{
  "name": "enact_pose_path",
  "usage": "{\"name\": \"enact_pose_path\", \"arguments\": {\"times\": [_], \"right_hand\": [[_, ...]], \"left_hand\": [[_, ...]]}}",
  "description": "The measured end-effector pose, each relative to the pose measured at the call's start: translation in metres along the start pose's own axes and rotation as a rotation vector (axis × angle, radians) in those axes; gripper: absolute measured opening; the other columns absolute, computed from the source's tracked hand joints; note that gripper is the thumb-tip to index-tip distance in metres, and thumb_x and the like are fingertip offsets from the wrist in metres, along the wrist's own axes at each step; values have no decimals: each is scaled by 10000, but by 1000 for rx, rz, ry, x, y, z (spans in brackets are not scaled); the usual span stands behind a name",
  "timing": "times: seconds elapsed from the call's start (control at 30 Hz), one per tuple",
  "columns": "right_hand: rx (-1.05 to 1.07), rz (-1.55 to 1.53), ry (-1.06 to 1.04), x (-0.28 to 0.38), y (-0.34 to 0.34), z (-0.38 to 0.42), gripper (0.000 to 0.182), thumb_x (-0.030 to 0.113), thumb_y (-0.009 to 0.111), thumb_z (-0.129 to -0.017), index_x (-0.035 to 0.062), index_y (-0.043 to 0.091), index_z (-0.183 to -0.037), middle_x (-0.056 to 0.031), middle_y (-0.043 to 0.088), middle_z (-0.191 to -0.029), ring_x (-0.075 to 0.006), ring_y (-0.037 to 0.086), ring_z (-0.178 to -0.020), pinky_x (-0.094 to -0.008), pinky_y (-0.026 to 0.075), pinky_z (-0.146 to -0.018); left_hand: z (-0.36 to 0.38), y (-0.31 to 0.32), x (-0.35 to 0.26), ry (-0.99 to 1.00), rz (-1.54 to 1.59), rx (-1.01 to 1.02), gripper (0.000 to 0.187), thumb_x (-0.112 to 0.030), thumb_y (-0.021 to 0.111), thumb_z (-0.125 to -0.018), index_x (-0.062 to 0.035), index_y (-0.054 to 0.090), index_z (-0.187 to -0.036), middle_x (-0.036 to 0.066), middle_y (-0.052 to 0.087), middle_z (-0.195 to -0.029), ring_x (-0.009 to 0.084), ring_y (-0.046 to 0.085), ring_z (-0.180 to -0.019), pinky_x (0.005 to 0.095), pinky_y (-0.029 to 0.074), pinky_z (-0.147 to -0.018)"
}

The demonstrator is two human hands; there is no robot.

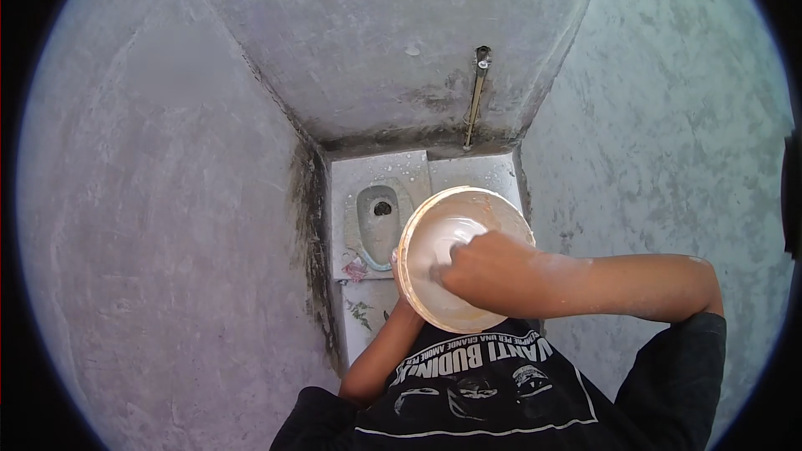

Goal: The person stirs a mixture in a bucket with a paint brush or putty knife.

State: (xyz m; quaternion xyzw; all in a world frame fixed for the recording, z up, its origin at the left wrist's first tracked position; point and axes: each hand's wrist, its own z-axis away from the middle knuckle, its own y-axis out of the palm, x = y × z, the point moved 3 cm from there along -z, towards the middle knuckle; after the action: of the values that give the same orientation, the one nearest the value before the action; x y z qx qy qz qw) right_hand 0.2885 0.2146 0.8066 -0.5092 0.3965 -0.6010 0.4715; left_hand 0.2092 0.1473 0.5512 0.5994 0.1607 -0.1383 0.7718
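Observation:
A whitish plastic bucket [407, 238] is held close to my chest, its opening facing up toward me. Pale, wet, paint-like liquid [451, 232] lies inside, and orange-brown smears mark the inner wall. My left hand [398, 277] grips the bucket's left side from outside, with most of its fingers hidden behind the wall. Down in the bucket's mouth, my right hand [489, 271] is closed in a fist, palm side down. Something pale shows by its knuckles, but I cannot make out what the fingers hold.
A squat toilet [376, 238] is set in the pale tiled floor beyond the bucket. A crumpled pinkish scrap [355, 270] lies beside it. A thin pipe with a tap [478, 92] runs down the back wall. Grey plastered walls [159, 225] stand close on both sides.

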Motion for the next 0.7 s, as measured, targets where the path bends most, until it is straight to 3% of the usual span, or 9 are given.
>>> {"name": "enact_pose_path", "arguments": {"times": [0.07,0.13,0.27,0.33,0.4,0.5,0.53,0.6,0.7], "right_hand": [[191,-75,-47,4,-6,10,188,87,596,-769,20,622,-942,-159,636,-722,-319,649,-670,-409,516,-596],[200,-102,-72,4,-32,24,200,104,592,-780,39,626,-966,-153,635,-729,-325,646,-668,-416,511,-587],[203,-41,134,2,-65,30,212,111,587,-784,28,618,-977,-158,620,-724,-314,646,-668,-414,509,-572],[194,25,232,-2,-58,29,226,104,585,-782,25,614,-992,-161,617,-727,-309,648,-669,-407,512,-570],[-13,82,164,-8,-26,19,273,82,575,-781,22,596,-1046,-167,610,-748,-303,651,-665,-389,516,-563],[-69,49,114,0,3,12,325,71,561,-785,25,577,-1107,-166,611,-781,-303,653,-663,-377,519,-554],[-69,47,111,-1,-2,14,325,71,561,-785,25,577,-1107,-166,611,-781,-303,653,-663,-377,519,-554],[98,-34,23,2,-17,25,102,36,589,-743,6,598,-841,-153,623,-718,-292,658,-691,-372,525,-575],[185,-77,51,5,-36,35,124,37,591,-744,7,589,-864,-161,621,-729,-296,658,-674,-372,522,-553]], "left_hand": [[-6,4,10,17,-35,-10,401,-294,380,-992,-70,413,-1323,113,532,-1229,211,566,-1074,353,522,-873],[6,0,15,40,-63,-26,404,-296,379,-992,-70,412,-1325,115,531,-1232,212,564,-1077,354,520,-876],[5,1,7,85,-126,-54,410,-301,378,-992,-70,408,-1329,117,528,-1238,213,562,-1082,357,517,-882],[5,4,4,90,-173,-52,412,-303,377,-992,-70,407,-1331,118,526,-1241,214,560,-1085,358,515,-885],[6,6,3,91,-225,-48,415,-306,376,-992,-70,405,-1333,120,525,-1245,215,559,-1088,360,513,-888],[-20,22,-2,105,-300,-51,420,-309,374,-992,-70,403,-1336,121,523,-1249,216,557,-1093,362,511,-893],[1,13,1,114,-321,-56,421,-310,374,-992,-70,402,-1337,122,522,-1251,216,556,-1094,362,510,-895],[7,10,-2,124,-362,-70,424,-313,373,-992,-70,400,-1339,123,521,-1254,217,555,-1097,364,508,-898],[9,11,-2,136,-418,-88,428,-316,371,-992,-70,398,-1341,125,519,-1258,218,553,-1102,366,506,-902]]}}
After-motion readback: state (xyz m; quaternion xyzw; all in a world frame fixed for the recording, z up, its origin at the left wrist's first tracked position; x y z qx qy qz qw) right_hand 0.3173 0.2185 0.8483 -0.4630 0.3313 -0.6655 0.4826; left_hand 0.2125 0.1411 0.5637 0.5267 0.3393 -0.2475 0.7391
